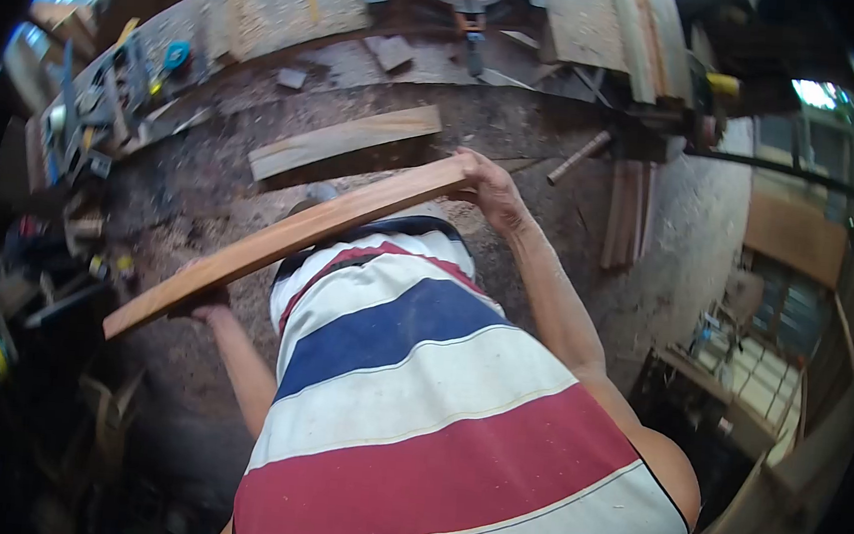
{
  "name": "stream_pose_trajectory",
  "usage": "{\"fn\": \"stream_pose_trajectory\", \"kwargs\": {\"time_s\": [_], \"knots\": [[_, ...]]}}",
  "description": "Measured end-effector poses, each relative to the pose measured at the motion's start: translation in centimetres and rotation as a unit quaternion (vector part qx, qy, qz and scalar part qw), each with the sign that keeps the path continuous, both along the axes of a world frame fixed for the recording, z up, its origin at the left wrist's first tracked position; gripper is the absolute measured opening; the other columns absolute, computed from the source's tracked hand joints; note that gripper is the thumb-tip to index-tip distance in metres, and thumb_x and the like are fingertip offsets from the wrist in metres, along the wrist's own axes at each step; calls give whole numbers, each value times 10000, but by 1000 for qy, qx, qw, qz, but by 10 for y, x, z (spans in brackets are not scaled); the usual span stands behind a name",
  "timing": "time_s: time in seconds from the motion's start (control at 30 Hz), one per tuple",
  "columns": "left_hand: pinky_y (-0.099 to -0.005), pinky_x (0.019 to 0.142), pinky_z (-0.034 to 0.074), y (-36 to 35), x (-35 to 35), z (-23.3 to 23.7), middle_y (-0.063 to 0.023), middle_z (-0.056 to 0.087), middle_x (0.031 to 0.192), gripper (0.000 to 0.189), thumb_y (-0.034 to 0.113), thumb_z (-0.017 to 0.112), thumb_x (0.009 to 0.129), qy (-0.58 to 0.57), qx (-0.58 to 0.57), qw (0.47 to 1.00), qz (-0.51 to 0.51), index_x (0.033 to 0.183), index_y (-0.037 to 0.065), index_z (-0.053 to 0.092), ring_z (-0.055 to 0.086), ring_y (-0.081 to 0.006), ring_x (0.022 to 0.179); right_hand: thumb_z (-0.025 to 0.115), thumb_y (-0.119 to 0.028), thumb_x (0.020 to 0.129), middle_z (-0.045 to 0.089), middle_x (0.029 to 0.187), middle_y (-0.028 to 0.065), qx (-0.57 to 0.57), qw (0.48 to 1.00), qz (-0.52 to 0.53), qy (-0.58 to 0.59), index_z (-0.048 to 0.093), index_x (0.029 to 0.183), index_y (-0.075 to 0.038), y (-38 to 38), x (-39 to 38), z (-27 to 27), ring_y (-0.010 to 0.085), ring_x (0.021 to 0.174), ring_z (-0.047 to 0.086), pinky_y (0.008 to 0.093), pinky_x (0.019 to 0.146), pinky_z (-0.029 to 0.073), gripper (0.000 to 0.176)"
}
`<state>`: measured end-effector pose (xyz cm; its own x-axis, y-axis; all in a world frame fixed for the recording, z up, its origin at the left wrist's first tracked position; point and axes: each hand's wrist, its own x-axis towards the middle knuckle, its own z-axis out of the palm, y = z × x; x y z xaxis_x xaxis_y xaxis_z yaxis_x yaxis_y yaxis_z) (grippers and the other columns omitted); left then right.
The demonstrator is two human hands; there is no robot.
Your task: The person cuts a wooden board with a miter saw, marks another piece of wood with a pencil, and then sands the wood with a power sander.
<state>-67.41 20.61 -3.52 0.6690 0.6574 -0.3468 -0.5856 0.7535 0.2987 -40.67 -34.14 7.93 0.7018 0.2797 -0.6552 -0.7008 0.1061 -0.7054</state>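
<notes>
From where I stand, I can see the person holding one long, reddish-brown wooden bar (294,239) across the front of a striped garment (439,368), with a hand near each end. The bar runs aslant, its right end farther from the body and its left end nearer. The right hand (490,190) is closed round the far right end, fingers bent over the wood, the opening no wider than the bar itself. The left hand (205,303) is at the underside, a little in from the other end; the bar covers most of it, so I can't tell how far its fingers are spread, though it looks to be bearing that side.

Just beyond the bar, and apart from it, a paler board (346,142) lies on the dark, dusty surface (518,124), slanting much the same way. A slim stick (578,158) lies off to the right of the right hand, near some upright-looking strips (628,215). Small wood offcuts (394,54) sit farther out, and a teal tape measure (176,54) is over at the far left
</notes>
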Motion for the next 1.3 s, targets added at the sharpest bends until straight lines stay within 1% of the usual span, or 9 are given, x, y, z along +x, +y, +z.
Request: {"fn": "stream_pose_trajectory", "kwargs": {"time_s": [0.1, 0.2, 0.3, 0.47, 0.7, 0.9, 1.13, 1.2, 1.3], "knots": [[-447, 1047, 483, 66, 42, -20, -19, 660, 1023, 276, 391, 772, 928, -274, -64, 947, -155, 967, 136, 674, 603, -238, 1078, 783, -73, 927, 495, 1639, 173, 116, 990, -35, -73, 383, 1711, -14, 25, 1, 70, 272, 1439, 575, 457, 1149, 572, 882], [-406, 1006, 480, 102, 68, -2, 17, 637, 997, 151, 252, 765, 920, -211, -123, 949, -200, 877, 182, 638, 604, -209, 1045, 852, -108, 936, 531, 1637, 171, 109, 982, 24, -155, 397, 1707, -7, 48, 7, 118, 263, 1457, 571, 466, 1177, 541, 900], [-452, 1018, 493, 134, 98, 11, 2, 646, 1089, 215, 385, 678, 924, 35, -65, 994, -81, 995, 187, 631, 616, -240, 1098, 854, -146, 993, 590, 1581, 148, 62, 986, 76, -136, 416, 1695, -9, 63, 22, 128, 222, 1359, 645, 394, 1070, 610, 839], [-528, 1039, 516, 160, 154, 10, -22, 662, 1242, 495, 607, 535, 931, 409, 47, 911, 24, 1193, 196, 620, 635, -290, 1186, 833, -252, 1037, 753, 1259, 75, -8, 979, 4, -202, 569, 1565, 1, 90, 64, 93, 125, 999, 739, 300, 768, 653, 643], [-634, 1067, 548, 152, 285, 24, -55, 684, 1456, 926, 918, 334, 940, 445, 62, 891, -60, 1470, 208, 604, 663, -361, 1310, 712, -382, 1111, 765, 1159, 103, -98, 973, -107, -177, 543, 1599, -11, 91, 169, 20, 171, 927, 775, 310, 700, 648, 635], [-737, 1138, 492, 86, 419, 58, -90, 642, 1576, 1093, 1023, 296, 920, 334, 74, 932, -121, 1603, 207, 547, 629, -409, 1399, 693, -604, 1067, 761, 1022, 126, -259, 958, 16, -124, 603, 1564, -93, 38, 283, -20, 203, 714, 766, 338, 557, 625, 719], [-598, 922, 650, 68, 490, 23, -104, 760, 1355, 1033, 981, 353, 950, 355, 77, 911, -196, 1527, 163, 606, 764, -356, 1126, 774, -424, 1068, 706, 858, 7, -196, 961, -35, -190, 797, 1248, -42, 19, 377, -68, 95, 630, 665, 264, 491, 519, 423], [-519, 795, 659, 64, 488, 31, -162, 817, 1007, 1001, 976, 368, 960, 414, 141, 864, -250, 1355, 124, 715, 791, -355, 898, 786, -388, 1062, 711, 881, 22, -191, 963, -55, -180, 788, 1243, -12, 25, 386, -78, 102, 644, 665, 268, 469, 515, 417], [-545, 717, 634, 115, 473, 6, -138, 759, 718, 887, 890, 443, 1021, 551, 333, 631, -432, 1073, 79, 798, 760, -328, 690, 788, -380, 1058, 708, 904, 36, -239, 946, -76, -203, 779, 1222, 10, 28, 392, -84, 118, 667, 669, 279, 468, 533, 423]]}}
